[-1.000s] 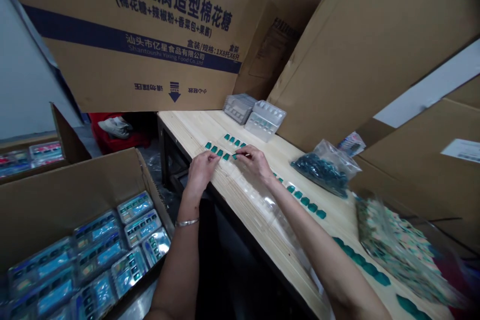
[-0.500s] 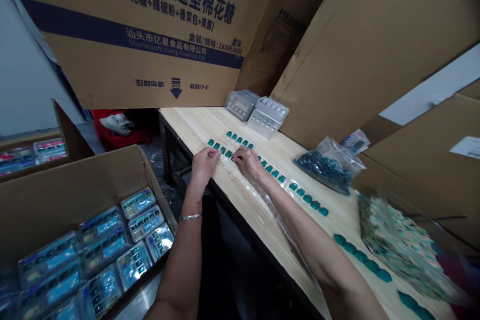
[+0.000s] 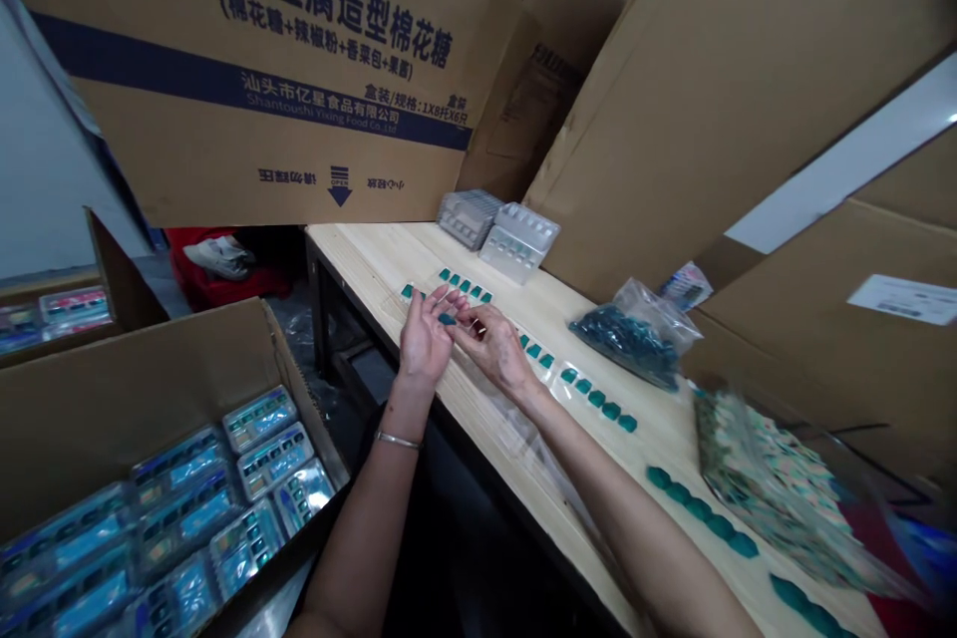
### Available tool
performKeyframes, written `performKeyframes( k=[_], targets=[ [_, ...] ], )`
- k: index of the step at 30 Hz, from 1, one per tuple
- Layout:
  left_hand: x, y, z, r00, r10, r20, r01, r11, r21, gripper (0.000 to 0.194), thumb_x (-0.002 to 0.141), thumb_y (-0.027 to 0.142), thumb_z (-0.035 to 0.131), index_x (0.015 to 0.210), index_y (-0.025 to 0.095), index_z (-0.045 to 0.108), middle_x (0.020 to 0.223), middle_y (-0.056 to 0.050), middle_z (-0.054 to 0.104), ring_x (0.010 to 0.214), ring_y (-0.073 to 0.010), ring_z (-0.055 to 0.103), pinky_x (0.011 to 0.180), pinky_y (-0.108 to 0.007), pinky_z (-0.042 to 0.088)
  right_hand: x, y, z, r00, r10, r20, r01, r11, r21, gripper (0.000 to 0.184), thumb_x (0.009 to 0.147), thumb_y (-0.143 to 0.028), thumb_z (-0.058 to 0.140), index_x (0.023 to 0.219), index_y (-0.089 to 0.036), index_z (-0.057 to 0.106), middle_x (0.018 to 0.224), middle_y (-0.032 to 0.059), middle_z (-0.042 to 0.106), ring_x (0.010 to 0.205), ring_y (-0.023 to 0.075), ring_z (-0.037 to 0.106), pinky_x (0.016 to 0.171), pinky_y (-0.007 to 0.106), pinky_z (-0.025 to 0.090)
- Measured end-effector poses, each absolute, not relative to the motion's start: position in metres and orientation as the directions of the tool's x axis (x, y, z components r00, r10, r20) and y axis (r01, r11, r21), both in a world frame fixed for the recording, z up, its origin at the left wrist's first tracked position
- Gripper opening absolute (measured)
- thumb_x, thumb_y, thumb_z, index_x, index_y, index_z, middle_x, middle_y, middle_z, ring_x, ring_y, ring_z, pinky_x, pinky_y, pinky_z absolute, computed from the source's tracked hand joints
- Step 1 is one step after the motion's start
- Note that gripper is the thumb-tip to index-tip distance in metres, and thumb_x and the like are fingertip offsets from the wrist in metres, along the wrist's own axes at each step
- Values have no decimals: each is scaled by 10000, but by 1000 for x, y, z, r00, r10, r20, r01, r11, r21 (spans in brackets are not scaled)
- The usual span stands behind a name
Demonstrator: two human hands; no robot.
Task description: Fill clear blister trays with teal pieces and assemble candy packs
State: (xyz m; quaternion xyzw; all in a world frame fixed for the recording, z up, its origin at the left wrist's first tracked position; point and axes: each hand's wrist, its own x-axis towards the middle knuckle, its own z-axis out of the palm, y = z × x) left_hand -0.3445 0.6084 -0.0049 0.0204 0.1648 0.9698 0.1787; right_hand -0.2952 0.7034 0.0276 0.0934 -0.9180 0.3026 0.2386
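Over the near edge of the wooden table, my left hand (image 3: 426, 341) is turned palm up with its fingers stretched out. Beside it my right hand (image 3: 494, 344) pinches a small dark green piece (image 3: 447, 319) close to the left fingers. Beneath and behind the hands is a clear plastic tray with green pieces (image 3: 408, 291), partly covered by my left hand. Just beyond lies another clear tray with a row of green pieces (image 3: 465, 285). Two more filled trays run to the right, one marked by green pieces (image 3: 534, 350) partly behind my right hand, the other by green pieces (image 3: 598, 399).
Stacked clear trays (image 3: 470, 217) stand at the table's back. A bag of dark green pieces (image 3: 624, 339) and a bag of pale pieces (image 3: 778, 488) lie right, near a loose green row (image 3: 703, 510). An open carton (image 3: 150, 344) of blue packs is at left; large cartons (image 3: 314, 140) stand behind.
My left hand has turned from reaching down at the tray to palm up and moved right. My right hand has lifted slightly, with a green piece now showing at its fingertips. The view has shifted.
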Motion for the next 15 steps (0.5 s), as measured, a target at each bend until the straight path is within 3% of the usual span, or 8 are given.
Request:
performKeyframes(
  k=[3,7,12,15],
  targets=[
    [-338,616,0,-943,333,-24,-321,-884,339,396,896,450,355,924,121,573,934,-101,601,903,-172,599,855,-322,464,-298,704,22,-861,90,501,-211,833,-512,164,727,-337,624,735,-174,616,731,35,594,664,158,537,637,274,433],
    [-332,625,2,-952,307,12,-284,-893,348,387,898,433,372,940,111,582,938,-101,606,936,-163,593,889,-302,441,-304,709,18,-860,201,469,-163,762,-626,245,764,-382,558,659,-167,613,678,25,597,626,143,526,611,259,413],
    [-332,628,-1,-929,367,38,-334,-881,335,425,888,472,367,975,122,591,995,-107,597,916,-162,585,781,-272,475,-309,720,26,-920,255,299,-172,422,-890,267,747,-422,573,705,-160,597,594,-6,574,491,105,487,506,234,405],
    [-334,624,-2,-907,416,56,-382,-873,302,454,880,501,358,1002,128,585,1029,-118,590,897,-176,589,737,-291,491,-302,725,34,-945,181,271,-209,300,-931,286,758,-454,582,787,-170,591,621,-9,595,492,104,519,506,234,437]
  ],
)
